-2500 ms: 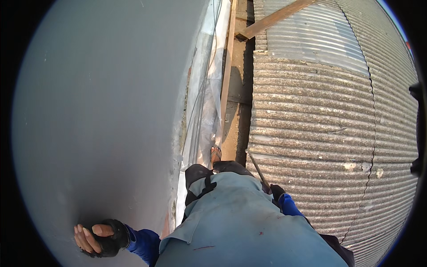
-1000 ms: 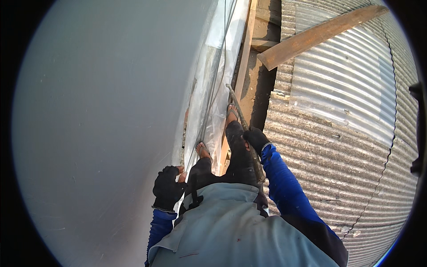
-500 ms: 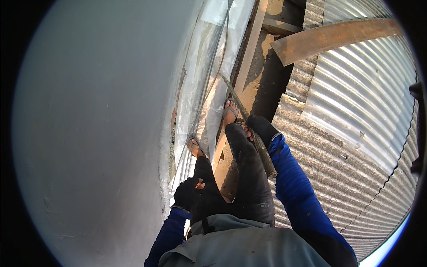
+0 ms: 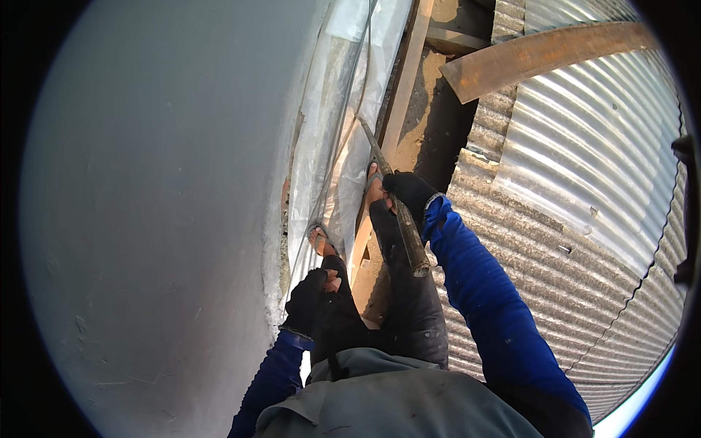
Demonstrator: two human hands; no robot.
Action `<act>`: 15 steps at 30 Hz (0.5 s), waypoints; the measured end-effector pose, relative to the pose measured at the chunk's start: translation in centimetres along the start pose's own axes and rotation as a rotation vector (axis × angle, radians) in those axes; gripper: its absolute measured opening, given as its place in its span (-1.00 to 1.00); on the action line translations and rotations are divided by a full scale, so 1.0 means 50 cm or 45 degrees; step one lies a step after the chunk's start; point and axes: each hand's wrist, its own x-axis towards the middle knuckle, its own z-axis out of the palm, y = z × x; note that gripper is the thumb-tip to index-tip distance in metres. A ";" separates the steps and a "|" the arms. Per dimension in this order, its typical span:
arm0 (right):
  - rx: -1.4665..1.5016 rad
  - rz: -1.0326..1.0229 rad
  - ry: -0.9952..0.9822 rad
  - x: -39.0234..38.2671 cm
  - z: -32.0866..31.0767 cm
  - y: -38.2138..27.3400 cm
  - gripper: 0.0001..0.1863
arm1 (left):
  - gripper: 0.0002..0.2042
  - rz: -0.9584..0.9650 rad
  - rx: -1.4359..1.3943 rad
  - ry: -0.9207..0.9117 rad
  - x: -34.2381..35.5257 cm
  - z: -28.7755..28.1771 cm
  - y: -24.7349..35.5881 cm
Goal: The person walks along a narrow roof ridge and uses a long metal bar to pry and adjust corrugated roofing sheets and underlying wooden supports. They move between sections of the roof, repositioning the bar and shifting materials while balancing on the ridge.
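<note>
My right hand (image 4: 409, 191) in a black fingerless glove grips a long, worn pole (image 4: 409, 244), held diagonally in front of my legs with its thin tip over plastic sheeting (image 4: 337, 186). My left hand (image 4: 312, 292), gloved alike, is curled in front of my left thigh, beside a grey wall (image 4: 161, 190); whatever it holds, if anything, is hidden. My feet in sandals (image 4: 321, 241) stand on a narrow strip of sheeting and timber (image 4: 404, 87) along that wall, with loose wires running over the plastic.
Right of me lies a roof of corrugated sheets (image 4: 533, 292) with a translucent panel (image 4: 584, 139). A rusty plank (image 4: 526, 58) lies across them, reaching over a dark gap beside the timber. A short crosspiece (image 4: 453, 40) spans that gap farther ahead.
My left hand has come in from the wall side toward my thigh. My right hand has lifted the pole forward from low at my right, and most recently moved it slightly up and left.
</note>
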 end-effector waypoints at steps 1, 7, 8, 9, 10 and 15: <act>-0.167 -0.121 0.003 0.007 0.024 0.011 -0.73 | -0.71 0.011 -0.114 0.027 0.013 0.007 0.016; -0.494 -0.317 0.188 0.025 0.151 0.054 -0.77 | -0.58 -0.596 -0.921 -0.263 0.077 0.028 0.111; -0.567 -0.363 0.156 0.029 0.157 0.061 -0.77 | -0.58 -0.659 -0.906 -0.326 0.084 0.031 0.121; -0.805 -0.489 0.173 0.035 0.164 0.070 -0.77 | -0.66 -0.776 -1.120 -0.394 0.079 0.022 0.127; -0.777 -0.424 0.209 0.043 0.175 0.081 -0.80 | -0.70 -0.795 -1.039 -0.380 0.086 0.017 0.129; -0.356 -0.269 0.414 0.108 0.260 0.143 -0.91 | -0.82 -0.806 -0.607 -0.380 0.100 -0.007 0.102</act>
